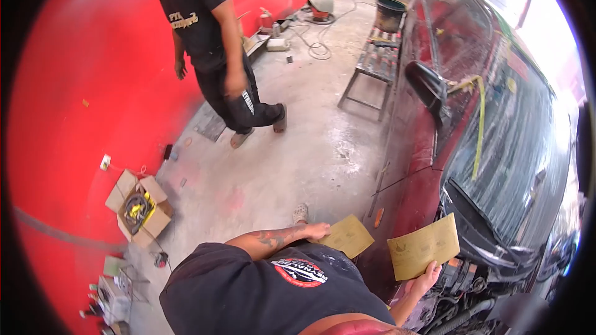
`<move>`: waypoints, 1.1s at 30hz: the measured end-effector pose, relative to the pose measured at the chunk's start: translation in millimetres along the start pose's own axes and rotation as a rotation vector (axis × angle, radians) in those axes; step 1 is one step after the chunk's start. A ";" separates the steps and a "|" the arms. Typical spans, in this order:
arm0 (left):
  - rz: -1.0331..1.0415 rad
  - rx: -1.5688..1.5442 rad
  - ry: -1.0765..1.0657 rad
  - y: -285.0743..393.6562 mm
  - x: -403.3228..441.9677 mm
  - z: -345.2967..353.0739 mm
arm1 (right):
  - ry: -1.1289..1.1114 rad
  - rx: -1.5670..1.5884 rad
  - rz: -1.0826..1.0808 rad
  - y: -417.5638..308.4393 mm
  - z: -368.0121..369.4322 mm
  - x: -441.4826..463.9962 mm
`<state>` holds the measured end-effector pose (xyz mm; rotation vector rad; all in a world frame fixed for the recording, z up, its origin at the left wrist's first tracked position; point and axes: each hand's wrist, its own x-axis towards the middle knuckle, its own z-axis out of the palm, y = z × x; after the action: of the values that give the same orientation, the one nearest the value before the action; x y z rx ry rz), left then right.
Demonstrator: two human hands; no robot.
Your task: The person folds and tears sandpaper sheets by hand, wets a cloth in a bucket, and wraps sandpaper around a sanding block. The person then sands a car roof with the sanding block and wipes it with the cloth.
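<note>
Here, the left hand (pixel 318 231) pinches a yellowish sheet (pixel 349 236) before the dark shirt (pixel 242 291); apart from it, the right hand (pixel 424 280) grips a second sheet (pixel 424 244) by the dark red car (pixel 415 193). Farther out, another person (pixel 208 34) is near the red wall (pixel 74 130).

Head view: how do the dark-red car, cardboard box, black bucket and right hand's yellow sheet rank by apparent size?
1. Dark-red car
2. Cardboard box and yellow sheet in the right hand: too alike to rank; the sheet is nearer the camera
3. Black bucket
</note>
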<state>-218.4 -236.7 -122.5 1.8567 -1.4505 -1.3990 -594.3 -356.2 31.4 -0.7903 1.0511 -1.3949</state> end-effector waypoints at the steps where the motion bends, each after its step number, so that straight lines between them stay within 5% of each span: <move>1: -0.005 -0.018 0.021 -13.2 5.4 7.2 | 0.020 -0.003 -0.004 -3.1 3.0 1.6; 3: 0.197 0.372 -0.281 -53.5 33.3 22.6 | 0.008 -0.012 -0.012 -10.6 9.4 3.9; 6: 0.040 0.186 -0.149 41.2 -16.2 -22.4 | 0.034 0.021 -0.038 -23.0 32.7 4.4; 9: 0.054 -0.041 0.137 32.4 -8.6 -15.6 | -0.010 0.065 -0.003 -18.3 23.5 14.6; 10: 0.056 -0.041 0.143 19.8 -2.3 -11.3 | -0.017 0.067 -0.006 -19.0 23.1 17.5; 12: 0.283 0.423 -0.226 -1.7 6.1 -7.2 | -0.013 0.074 -0.007 -20.0 21.1 19.1; 16: 0.148 0.364 -0.140 -2.0 2.3 -14.0 | 0.024 0.130 0.002 -21.8 20.0 13.7; 18: 0.092 -0.089 0.104 -8.5 -1.1 -13.3 | 0.042 0.130 0.032 -24.8 18.8 5.9; 23: 0.033 0.101 0.026 12.1 -35.8 -19.2 | 0.059 0.083 0.048 -21.8 11.9 -3.9; 25: -0.180 -0.307 0.156 36.3 -49.5 -29.1 | 0.072 0.071 0.057 -20.2 18.4 -8.7; 29: -0.038 -1.218 0.353 64.7 -50.2 -67.8 | -0.015 0.076 0.085 -9.3 41.0 -19.8; 33: 0.144 -1.456 0.286 136.6 -79.9 -130.6 | -0.291 0.068 0.179 15.9 88.4 -38.5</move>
<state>-168.4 -251.1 76.0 0.8665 -0.1510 -1.3695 -502.8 -330.1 53.8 -0.8012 0.8227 -1.1196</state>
